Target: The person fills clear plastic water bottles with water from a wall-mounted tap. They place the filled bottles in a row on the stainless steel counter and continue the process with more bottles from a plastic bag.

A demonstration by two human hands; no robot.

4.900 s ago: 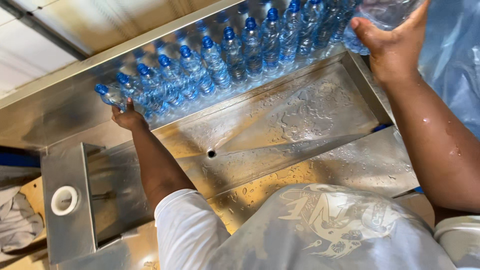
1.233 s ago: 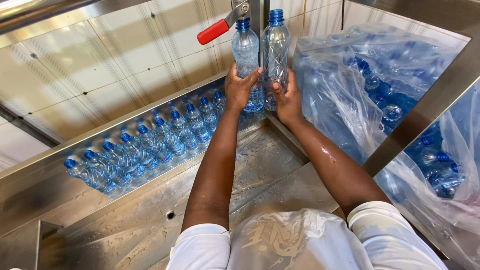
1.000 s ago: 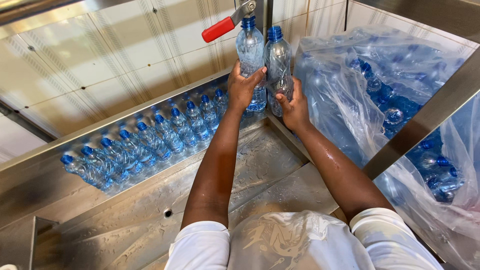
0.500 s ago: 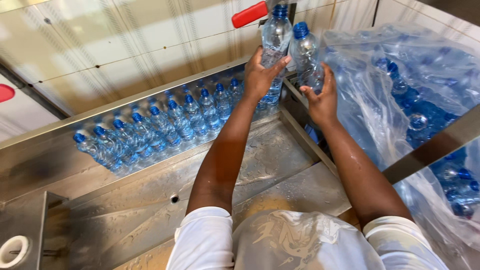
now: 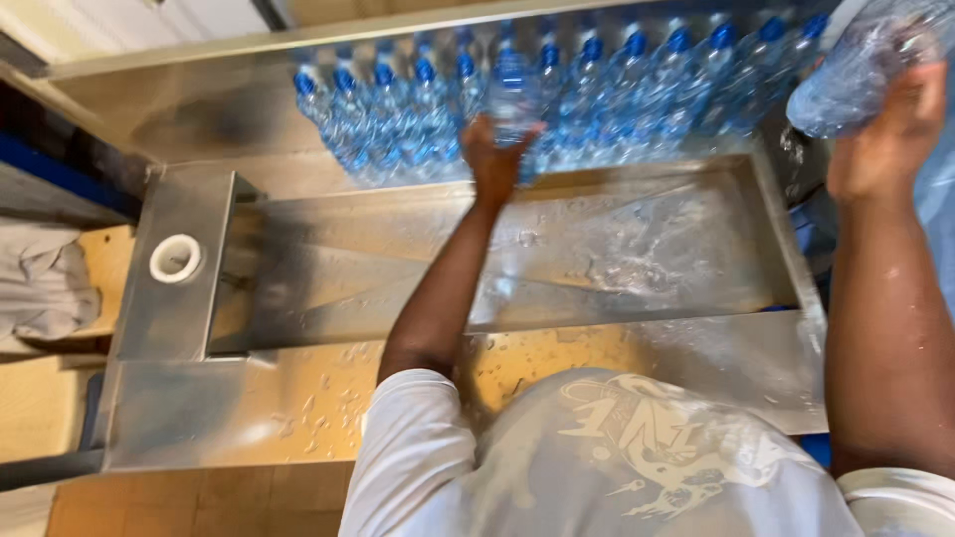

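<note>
Steel table (image 5: 298, 418): wet, shallow sunken tray (image 5: 617, 249) with a white round fitting (image 5: 176, 259) at its left end. Along the far ledge, rows of blue-capped water bottles (image 5: 597, 89), standing close together.

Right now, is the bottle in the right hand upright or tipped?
Tipped: the bottle lies nearly sideways in the right hand, above the wet steel trough.

Both arms reach forward, the left hand (image 5: 494, 154) toward 12 o'clock with fingers curled closed, the right hand (image 5: 880, 134) raised at 2 o'clock, gripping.
</note>
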